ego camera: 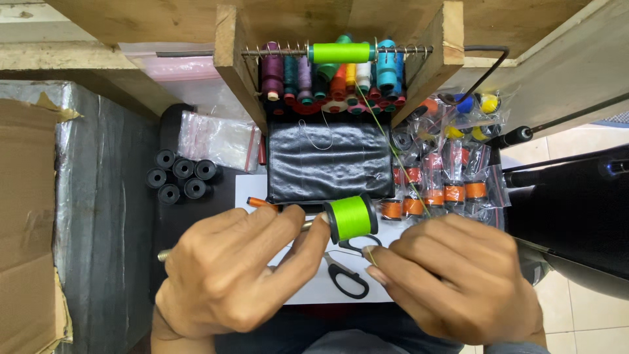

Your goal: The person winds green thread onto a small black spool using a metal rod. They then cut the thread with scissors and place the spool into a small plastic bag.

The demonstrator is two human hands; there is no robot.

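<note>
Left hand (229,269) grips green spool (350,217); right hand (452,275) pinches its thread (393,151) (taut).

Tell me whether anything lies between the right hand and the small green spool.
Nothing visible blocks it. The right hand pinches a green thread just beside the green spool, which the left hand holds on a rod. The black-handled scissors lie on the white sheet below, under the gap, not in it.

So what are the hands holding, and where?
The left hand holds a rod by its shaft, a green bobbin on its end. The right hand pinches green thread near the bobbin.
</note>
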